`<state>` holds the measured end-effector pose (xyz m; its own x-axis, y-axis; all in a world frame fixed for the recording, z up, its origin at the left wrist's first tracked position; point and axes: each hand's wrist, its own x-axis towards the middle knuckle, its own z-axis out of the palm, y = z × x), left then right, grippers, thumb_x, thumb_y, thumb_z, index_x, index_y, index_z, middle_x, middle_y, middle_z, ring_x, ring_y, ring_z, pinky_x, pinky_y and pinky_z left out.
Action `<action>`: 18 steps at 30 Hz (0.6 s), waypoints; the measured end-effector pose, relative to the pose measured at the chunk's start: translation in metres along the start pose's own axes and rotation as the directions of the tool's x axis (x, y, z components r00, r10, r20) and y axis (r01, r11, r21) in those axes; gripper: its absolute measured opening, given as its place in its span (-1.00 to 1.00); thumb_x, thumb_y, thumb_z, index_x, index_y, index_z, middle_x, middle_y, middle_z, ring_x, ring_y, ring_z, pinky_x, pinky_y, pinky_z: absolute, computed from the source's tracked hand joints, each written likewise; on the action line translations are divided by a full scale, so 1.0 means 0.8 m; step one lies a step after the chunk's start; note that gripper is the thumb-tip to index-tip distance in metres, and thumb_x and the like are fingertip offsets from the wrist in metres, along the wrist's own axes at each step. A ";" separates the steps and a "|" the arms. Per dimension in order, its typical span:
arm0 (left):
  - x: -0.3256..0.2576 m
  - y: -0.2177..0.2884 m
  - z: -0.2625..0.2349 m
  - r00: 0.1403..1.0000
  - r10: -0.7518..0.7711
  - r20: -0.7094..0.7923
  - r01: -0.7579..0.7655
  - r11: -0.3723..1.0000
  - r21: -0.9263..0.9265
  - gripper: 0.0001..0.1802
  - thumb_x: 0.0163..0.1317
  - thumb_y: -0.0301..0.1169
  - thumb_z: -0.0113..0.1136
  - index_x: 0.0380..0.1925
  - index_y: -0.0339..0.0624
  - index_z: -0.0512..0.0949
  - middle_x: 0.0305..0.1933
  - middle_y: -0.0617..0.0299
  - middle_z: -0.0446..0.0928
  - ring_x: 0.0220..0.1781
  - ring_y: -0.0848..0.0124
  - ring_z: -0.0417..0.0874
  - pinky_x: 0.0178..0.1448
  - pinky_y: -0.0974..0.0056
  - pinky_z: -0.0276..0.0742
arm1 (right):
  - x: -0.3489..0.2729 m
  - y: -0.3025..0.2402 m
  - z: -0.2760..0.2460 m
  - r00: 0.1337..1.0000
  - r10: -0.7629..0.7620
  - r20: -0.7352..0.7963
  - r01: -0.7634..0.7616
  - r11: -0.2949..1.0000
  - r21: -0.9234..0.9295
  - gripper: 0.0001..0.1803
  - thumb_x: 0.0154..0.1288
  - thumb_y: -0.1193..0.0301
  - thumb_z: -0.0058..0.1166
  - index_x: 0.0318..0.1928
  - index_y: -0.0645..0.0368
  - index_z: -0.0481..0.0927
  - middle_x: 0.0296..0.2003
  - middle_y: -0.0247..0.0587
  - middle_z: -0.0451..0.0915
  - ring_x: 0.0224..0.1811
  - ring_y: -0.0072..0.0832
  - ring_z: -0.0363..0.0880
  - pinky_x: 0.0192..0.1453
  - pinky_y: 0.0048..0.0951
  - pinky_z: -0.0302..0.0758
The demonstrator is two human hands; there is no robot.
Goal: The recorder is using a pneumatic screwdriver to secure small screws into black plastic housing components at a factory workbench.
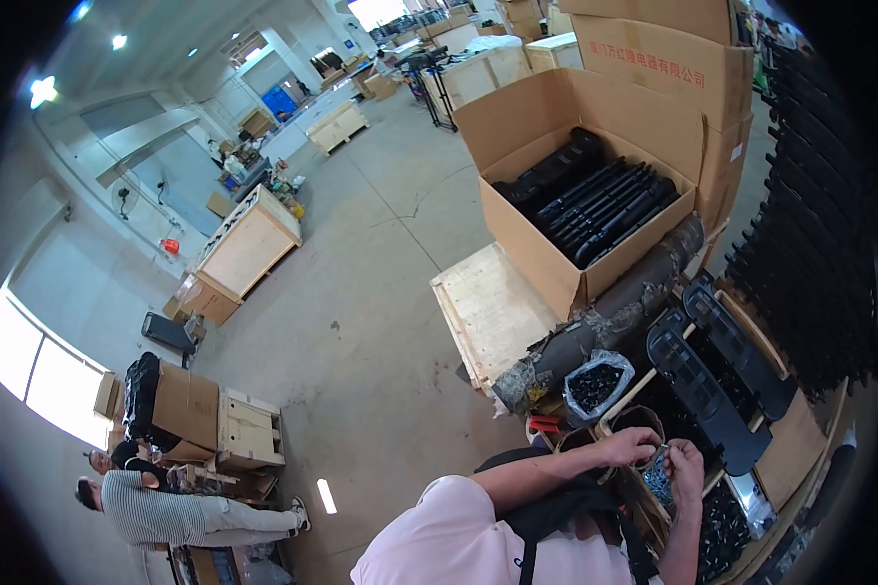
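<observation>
My left hand [634,447] and my right hand [688,463] meet over a cluttered bench at the lower right. Both pinch a small pale piece between the fingertips; it is too small to identify. Just under them hangs a small clear bag of dark bits [658,480], seemingly held by my right hand. A round brown tub [638,417] stands just beyond my left hand. Long black slotted plastic panels [704,375] lie on the bench next to my hands. A clear bag of small black parts [595,384] sits open further away.
A dark wrapped roll [610,307] lies across a wooden pallet [483,312]. An open cardboard box [595,195] holds long black parts. Black parts are stacked along the right [810,244]. A red-handled tool [546,424] lies near the bag. Two people [156,507] stand at the lower left.
</observation>
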<state>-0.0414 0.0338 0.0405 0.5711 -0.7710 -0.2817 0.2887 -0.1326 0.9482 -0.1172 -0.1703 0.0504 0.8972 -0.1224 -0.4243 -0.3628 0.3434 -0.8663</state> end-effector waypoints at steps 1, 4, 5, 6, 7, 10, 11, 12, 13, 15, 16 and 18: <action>-0.001 0.001 0.008 0.998 0.002 -0.065 0.000 0.999 0.036 -0.71 0.49 -0.34 0.16 0.11 -0.22 0.55 -0.27 0.32 0.58 -0.33 0.59 0.51 -0.29 0.40 0.48 | -0.007 0.001 -0.002 1.000 -0.027 0.008 0.027 0.998 -0.063 -0.89 0.53 0.44 0.03 -0.11 0.19 0.57 -0.40 -0.40 0.55 -0.49 -0.70 0.45 -0.45 -0.67 0.34; -0.002 0.004 0.014 0.992 -0.020 -0.128 0.032 0.995 0.097 -0.75 0.47 -0.35 0.20 0.03 -0.25 0.56 -0.26 0.28 0.60 -0.25 0.56 0.55 -0.25 0.35 0.52 | -0.017 0.001 -0.004 0.998 -0.056 0.003 0.056 0.986 -0.157 -0.90 0.45 0.49 0.04 -0.10 0.21 0.58 -0.38 -0.41 0.58 -0.49 -0.73 0.46 -0.43 -0.69 0.35; -0.001 0.006 0.016 0.995 0.038 -0.094 -0.020 0.982 0.190 -0.75 0.46 -0.35 0.21 0.02 -0.26 0.56 -0.25 0.27 0.62 -0.24 0.54 0.57 -0.21 0.33 0.54 | -0.018 0.005 -0.008 0.998 -0.070 0.003 0.070 0.983 -0.171 -0.90 0.44 0.50 0.05 -0.10 0.21 0.58 -0.39 -0.41 0.58 -0.49 -0.73 0.45 -0.43 -0.69 0.34; -0.001 0.007 0.018 0.994 0.093 -0.054 -0.074 0.957 0.280 -0.74 0.45 -0.35 0.22 0.02 -0.27 0.56 -0.24 0.26 0.63 -0.23 0.52 0.59 -0.18 0.31 0.56 | -0.019 0.008 -0.011 0.996 -0.084 0.002 0.082 0.979 -0.185 -0.90 0.43 0.51 0.05 -0.11 0.22 0.58 -0.40 -0.42 0.57 -0.49 -0.73 0.44 -0.43 -0.68 0.34; -0.002 0.009 0.019 0.994 0.094 -0.055 -0.074 0.956 0.283 -0.74 0.45 -0.35 0.22 0.02 -0.27 0.56 -0.24 0.26 0.63 -0.23 0.52 0.59 -0.18 0.31 0.56 | -0.020 0.006 -0.010 0.996 -0.086 0.003 0.086 0.979 -0.183 -0.90 0.43 0.51 0.05 -0.11 0.22 0.58 -0.40 -0.42 0.57 -0.49 -0.73 0.44 -0.43 -0.68 0.34; -0.004 0.011 0.023 0.998 0.048 -0.037 -0.039 0.977 0.211 -0.73 0.42 -0.35 0.25 0.00 -0.29 0.56 -0.23 0.24 0.65 -0.21 0.50 0.62 -0.11 0.28 0.57 | -0.027 0.001 -0.007 0.990 -0.138 -0.018 0.129 0.961 -0.245 -0.91 0.40 0.53 0.05 -0.14 0.22 0.58 -0.41 -0.43 0.56 -0.48 -0.73 0.43 -0.42 -0.66 0.32; -0.003 0.010 0.024 0.998 0.057 -0.040 -0.045 0.965 0.257 -0.73 0.42 -0.35 0.25 0.00 -0.29 0.56 -0.24 0.23 0.66 -0.21 0.48 0.63 -0.10 0.28 0.58 | -0.028 0.001 -0.008 0.989 -0.147 -0.023 0.137 0.956 -0.258 -0.91 0.39 0.53 0.06 -0.15 0.22 0.58 -0.42 -0.44 0.55 -0.48 -0.73 0.42 -0.41 -0.64 0.31; -0.002 0.009 0.025 0.997 0.066 -0.041 -0.050 0.952 0.302 -0.73 0.42 -0.36 0.25 0.01 -0.29 0.56 -0.24 0.23 0.66 -0.21 0.47 0.64 -0.09 0.28 0.59 | -0.030 0.001 -0.008 0.987 -0.156 -0.028 0.143 0.952 -0.271 -0.92 0.38 0.54 0.06 -0.16 0.23 0.58 -0.42 -0.45 0.53 -0.48 -0.73 0.41 -0.40 -0.63 0.31; 0.000 0.008 0.028 0.997 0.065 -0.037 -0.050 0.951 0.305 -0.73 0.42 -0.36 0.25 0.01 -0.29 0.56 -0.24 0.23 0.66 -0.21 0.47 0.64 -0.09 0.28 0.59 | -0.031 0.004 -0.011 0.987 -0.158 -0.032 0.144 0.953 -0.268 -0.92 0.38 0.54 0.06 -0.16 0.23 0.58 -0.42 -0.45 0.53 -0.48 -0.73 0.41 -0.40 -0.63 0.31; 0.005 0.005 0.032 0.995 0.085 -0.057 -0.067 0.960 0.273 -0.73 0.41 -0.37 0.25 0.01 -0.29 0.56 -0.23 0.21 0.67 -0.21 0.46 0.65 -0.09 0.27 0.60 | -0.031 0.010 -0.018 0.981 -0.193 -0.021 0.180 0.945 -0.272 -0.92 0.37 0.54 0.06 -0.16 0.22 0.58 -0.43 -0.47 0.51 -0.47 -0.74 0.38 -0.38 -0.63 0.30; 0.006 0.004 0.033 0.995 0.084 -0.054 -0.066 0.959 0.274 -0.73 0.41 -0.37 0.25 0.01 -0.29 0.56 -0.23 0.21 0.67 -0.21 0.46 0.65 -0.09 0.27 0.60 | -0.033 0.009 -0.018 0.981 -0.194 -0.023 0.180 0.946 -0.270 -0.92 0.37 0.54 0.06 -0.16 0.22 0.58 -0.43 -0.47 0.51 -0.47 -0.74 0.38 -0.38 -0.63 0.30; 0.008 0.001 0.034 0.997 0.043 -0.070 -0.020 0.953 0.301 -0.72 0.41 -0.37 0.24 0.01 -0.30 0.56 -0.23 0.20 0.68 -0.21 0.46 0.66 -0.10 0.26 0.62 | -0.035 0.005 -0.018 0.981 -0.188 -0.054 0.164 0.940 -0.299 -0.91 0.37 0.55 0.07 -0.16 0.27 0.59 -0.42 -0.44 0.52 -0.44 -0.72 0.42 -0.35 -0.62 0.34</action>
<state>-0.0581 0.0117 0.0434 0.6355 -0.7303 -0.2506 0.0328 -0.2988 0.9538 -0.1477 -0.1791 0.0547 0.9347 -0.2347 -0.2670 -0.2689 0.0245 -0.9629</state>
